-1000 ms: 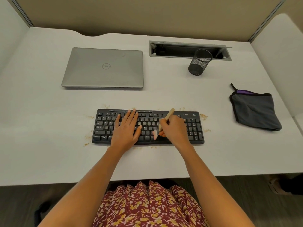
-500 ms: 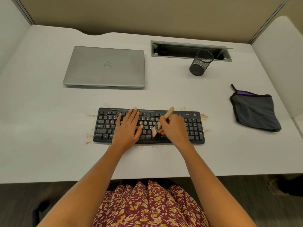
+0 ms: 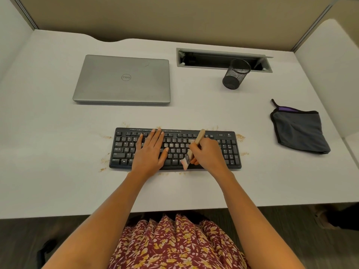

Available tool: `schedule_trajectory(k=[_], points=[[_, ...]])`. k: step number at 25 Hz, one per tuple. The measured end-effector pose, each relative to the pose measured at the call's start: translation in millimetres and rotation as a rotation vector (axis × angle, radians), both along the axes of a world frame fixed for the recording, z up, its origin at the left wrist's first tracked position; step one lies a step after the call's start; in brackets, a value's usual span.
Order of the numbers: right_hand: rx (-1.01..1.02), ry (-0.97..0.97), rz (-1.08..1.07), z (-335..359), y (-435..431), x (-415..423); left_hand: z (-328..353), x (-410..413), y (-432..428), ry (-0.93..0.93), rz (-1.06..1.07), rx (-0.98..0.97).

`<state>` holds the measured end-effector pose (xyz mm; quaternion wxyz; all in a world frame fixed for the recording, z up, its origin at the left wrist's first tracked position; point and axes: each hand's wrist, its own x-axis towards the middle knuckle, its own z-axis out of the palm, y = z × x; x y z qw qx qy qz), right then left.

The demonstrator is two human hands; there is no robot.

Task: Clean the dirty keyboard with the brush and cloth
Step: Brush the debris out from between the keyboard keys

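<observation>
Brushing step is running. The right hand (image 3: pixel 208 154) is gripping the brush (image 3: pixel 199 136) with its fingers curled round the wooden handle near the ferrule. The bristles are pointing down at the bottom key row, about mid-board. The left hand (image 3: pixel 149 150) is lying flat on the left-centre keys of the keyboard (image 3: pixel 229 152), fingers (image 3: pixel 155 136) straight and slightly spread, holding nothing and just pinning the board down.

The keyboard is sitting square on the desk (image 3: pixel 58 152) in front of the person, with crumbs (image 3: pixel 240 136) scattered round all its edges. The cloth (image 3: pixel 299 131) is lying folded, well apart at the right, untouched.

Doing it well, my read:
- Keep strokes short and one-way along the gaps, flicking debris off the near edge rather than back in.
- Keep the bristles angled so they reach between the caps; light pressure, since pressing hard only splays them.
- The left hand is covering a block of keys, so it needs shifting before that area counts as done.
- The numpad side looks unbrushed; I can't tell for sure at this size.
- Crumbs on the desk want sweeping up before the cloth pass.

Versus half a second ago: the bristles are sitting lower, down from the middle rows to the front row by the space bar, so a stroke toward the person is finishing. The left hand, keyboard and cloth are unmoved.
</observation>
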<state>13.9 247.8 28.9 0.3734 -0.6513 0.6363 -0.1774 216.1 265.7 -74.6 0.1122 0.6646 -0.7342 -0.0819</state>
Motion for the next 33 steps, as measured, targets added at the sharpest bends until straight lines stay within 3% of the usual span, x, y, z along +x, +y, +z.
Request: schedule_trajectory(k=[3,8,12,16,21,24,28,33], points=[[-0.136,0.043,-0.064,1,2,-4,0,0,0,-0.001,0.001,0.002],[-0.071,0.109,0.03,0,0,-10,0,-1,0,-0.006,0.004,0.014],[-0.185,0.062,-0.032,-1,5,-12,2,-6,0,0.007,0.024,0.006],[-0.074,0.115,0.041,-1,5,-15,4,-10,1,0.016,0.048,0.016],[-0.168,0.043,-0.022,-3,4,-12,4,-9,2,0.005,0.045,0.028],[-0.029,0.123,0.076,-4,1,-11,4,-10,1,0.002,0.042,0.027],[-0.096,-0.016,-0.015,-4,-1,-12,4,-9,1,-0.002,0.041,0.035],[-0.156,-0.005,0.01,-7,6,-9,4,-10,2,0.005,0.043,0.024]])
